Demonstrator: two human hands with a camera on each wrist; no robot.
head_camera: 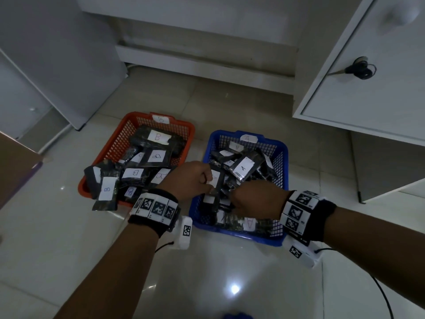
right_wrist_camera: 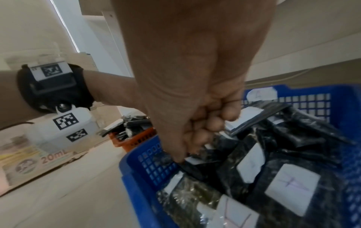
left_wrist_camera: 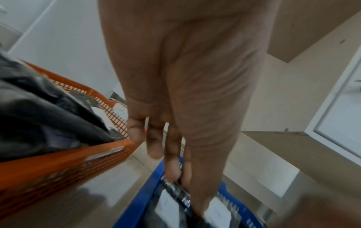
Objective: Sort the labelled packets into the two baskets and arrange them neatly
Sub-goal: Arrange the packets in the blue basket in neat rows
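Note:
An orange basket (head_camera: 119,143) marked B holds several dark packets with B labels (head_camera: 158,155). One of these packets (head_camera: 106,192) hangs over its front rim. To its right, a blue basket (head_camera: 284,157) marked A holds dark packets with A labels (head_camera: 243,168) in a loose heap. My left hand (head_camera: 199,179) reaches over the blue basket's left side and pinches a dark packet (left_wrist_camera: 175,189) between thumb and fingers. My right hand (head_camera: 249,199) is inside the blue basket (right_wrist_camera: 136,169), its fingers curled round another dark packet (right_wrist_camera: 192,160).
The baskets sit on a glossy tiled floor (head_camera: 207,284). A white cabinet top with scissors (head_camera: 358,70) juts out at the right and more white cabinets stand behind and left. A cardboard box (head_camera: 13,162) is at the left edge. A cable (head_camera: 384,298) trails from my right wrist.

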